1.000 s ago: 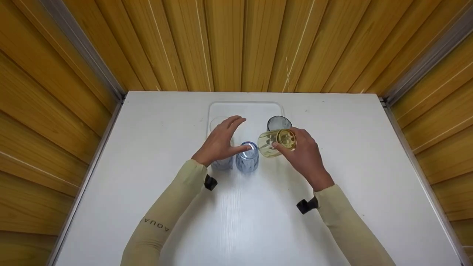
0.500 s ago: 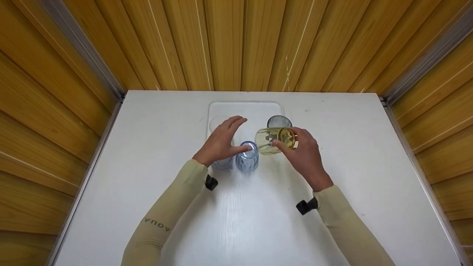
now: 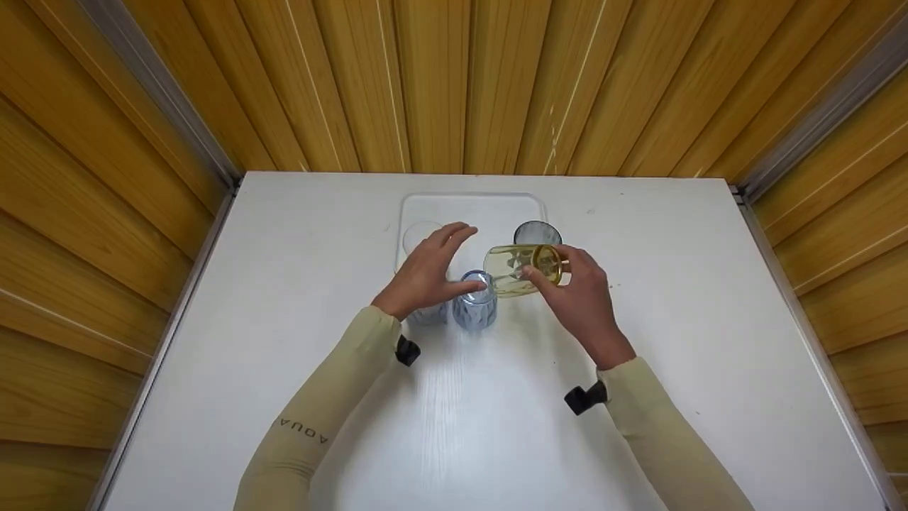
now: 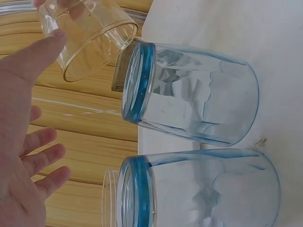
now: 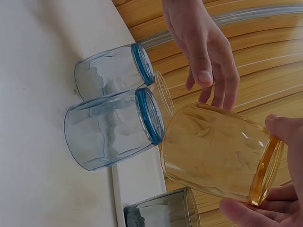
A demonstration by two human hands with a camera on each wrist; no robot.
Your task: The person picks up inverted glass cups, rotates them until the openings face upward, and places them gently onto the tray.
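Observation:
A yellow faceted drinking glass lies sideways in the air, its base end gripped by my right hand and its mouth pointing left. Two blue glasses stand upside down on the table: the right one is just below the yellow mouth, the left one is partly covered by my left hand. That hand hovers with fingers extended and thumb over the right blue base in the head view. From the right wrist, the yellow glass overlaps the edge of the nearer blue glass.
A shallow white tray sits at the back of the white table. On its right is a smoky grey glass, and on its left a clear glass, half hidden by the left hand. Wood-panelled walls enclose the table.
The yellow glass has turned further onto its side and shifted slightly left with my right hand. My left hand has barely moved, and the glasses on the table stay put.

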